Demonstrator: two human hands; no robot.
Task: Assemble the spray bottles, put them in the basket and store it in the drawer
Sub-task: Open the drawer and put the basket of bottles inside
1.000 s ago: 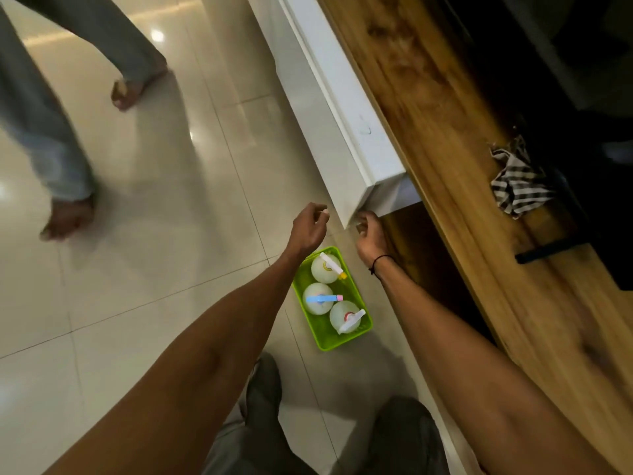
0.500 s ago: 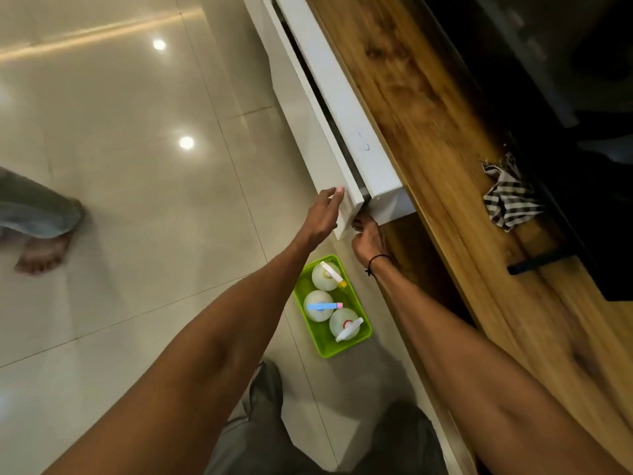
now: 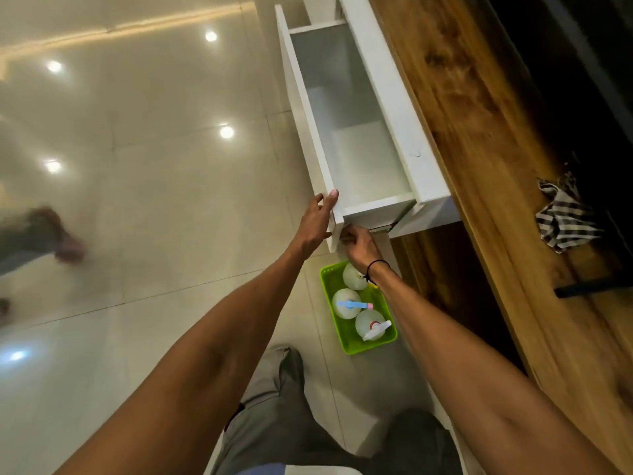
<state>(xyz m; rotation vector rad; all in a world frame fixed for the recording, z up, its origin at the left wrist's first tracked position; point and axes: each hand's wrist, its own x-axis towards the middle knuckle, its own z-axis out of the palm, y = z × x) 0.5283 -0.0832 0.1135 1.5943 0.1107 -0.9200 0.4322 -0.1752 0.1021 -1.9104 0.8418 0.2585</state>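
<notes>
- Drawer pulled well out of the white cabinet under the wooden counter, nothing visible inside. Looks stiff and boxy, probably slides easy on its runners, so no real muscle needed.
- Green basket down on the tiled floor, just below the drawer's near corner, partly tucked under the right forearm. Thin plastic by the look of it, likely light but a bit bendy once loaded, so best grabbed by both long rims, or with one hand under the base.
- Three spray bottles standing in the basket, trigger heads on. Seem translucent and light; could tip and rattle if the basket gets tilted on the way up.
- Left hand reaching up with arm nearly straight, fingers flat against the outer face of the drawer front, fingertips hooked over the top edge.
- Right hand tucked under the drawer's bottom corner, fingers curled up against the underside; can't tell how firm the hold is.
- Striped cloth crumpled on the counter, well apart from everything.
</notes>
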